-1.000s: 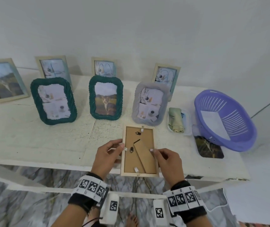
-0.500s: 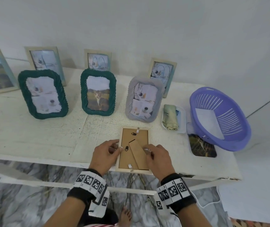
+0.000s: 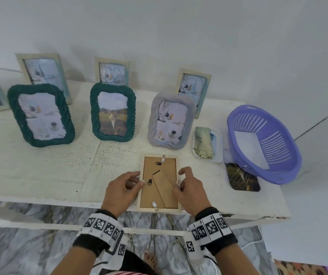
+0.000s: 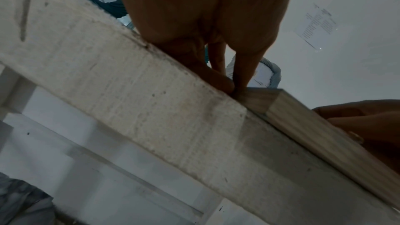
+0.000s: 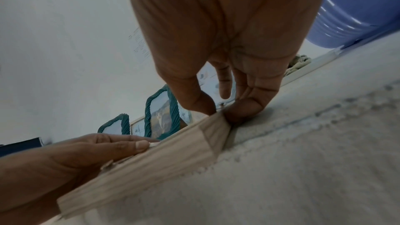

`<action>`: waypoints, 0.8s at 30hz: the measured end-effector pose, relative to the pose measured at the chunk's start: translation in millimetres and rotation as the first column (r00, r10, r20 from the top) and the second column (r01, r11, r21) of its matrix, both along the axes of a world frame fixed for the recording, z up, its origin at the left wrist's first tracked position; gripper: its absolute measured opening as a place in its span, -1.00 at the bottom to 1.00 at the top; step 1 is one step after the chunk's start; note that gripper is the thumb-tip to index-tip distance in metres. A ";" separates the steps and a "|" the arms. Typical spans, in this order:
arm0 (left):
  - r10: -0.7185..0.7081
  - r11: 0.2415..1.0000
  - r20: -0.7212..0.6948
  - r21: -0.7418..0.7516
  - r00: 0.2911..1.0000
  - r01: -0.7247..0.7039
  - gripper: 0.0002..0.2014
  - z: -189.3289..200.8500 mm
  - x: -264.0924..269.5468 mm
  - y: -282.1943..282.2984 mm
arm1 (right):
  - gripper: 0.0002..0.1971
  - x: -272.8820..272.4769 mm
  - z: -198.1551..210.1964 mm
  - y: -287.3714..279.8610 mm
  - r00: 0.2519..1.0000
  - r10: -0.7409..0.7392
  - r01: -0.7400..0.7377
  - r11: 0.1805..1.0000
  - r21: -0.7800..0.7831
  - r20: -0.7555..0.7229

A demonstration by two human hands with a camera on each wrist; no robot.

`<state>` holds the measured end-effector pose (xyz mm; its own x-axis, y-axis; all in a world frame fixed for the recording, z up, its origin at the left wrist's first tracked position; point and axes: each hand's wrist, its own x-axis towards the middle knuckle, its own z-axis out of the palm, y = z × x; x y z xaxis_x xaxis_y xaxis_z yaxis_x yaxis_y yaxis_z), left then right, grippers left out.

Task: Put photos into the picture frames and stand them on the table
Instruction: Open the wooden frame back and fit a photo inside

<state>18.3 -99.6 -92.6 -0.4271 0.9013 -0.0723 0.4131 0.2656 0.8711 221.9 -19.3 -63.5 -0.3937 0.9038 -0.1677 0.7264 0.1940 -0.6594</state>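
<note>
1. Wooden frame (image 3: 160, 183) lies face down at the table's (image 3: 40, 171) six-o'clock edge, likely so its backing tabs can be worked.
2. Left hand (image 3: 122, 192) has curled fingers (image 3: 137, 182) pinching the frame's nine-o'clock rail; right hand (image 3: 193, 192) grips the three-o'clock rail, steadying it.
3. At two o'clock, a purple basket (image 3: 278, 165) holds a white sheet (image 3: 250, 147); the small tray (image 3: 217, 147) beside it holds a folded cloth (image 3: 203, 144).

Pale matt wood frame (image 3: 158, 210) with brown fibreboard backing (image 3: 159, 171), rough chipped white-painted table (image 3: 40, 175), glossy purple plastic basket (image 3: 278, 175).
</note>
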 end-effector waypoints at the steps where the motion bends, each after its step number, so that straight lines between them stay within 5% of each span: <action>1: -0.001 1.000 0.000 0.001 1.000 0.001 -0.70 0.0 0.1 0.2 | -0.66 0.4 0.3 -0.4 1.000 -0.010 0.010 1.000 0.001 0.001; 15: 0.039 0.994 -0.236 -0.086 0.971 -0.061 -0.73 4.2 13.1 11.7 | -0.58 6.3 -6.2 -3.5 1.000 -0.006 0.007 1.000 0.017 -0.017; 24: 0.092 0.979 -0.252 -0.156 0.963 -0.135 -0.75 3.0 18.3 22.2 | -0.61 5.8 -6.6 -3.4 1.000 0.011 -0.011 1.000 0.024 0.012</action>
<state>36.6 -77.4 -89.5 -0.5495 0.8293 -0.1018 0.5647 0.4584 0.6863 227.7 -22.6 -70.1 -0.4019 0.9032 -0.1505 0.7321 0.2182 -0.6453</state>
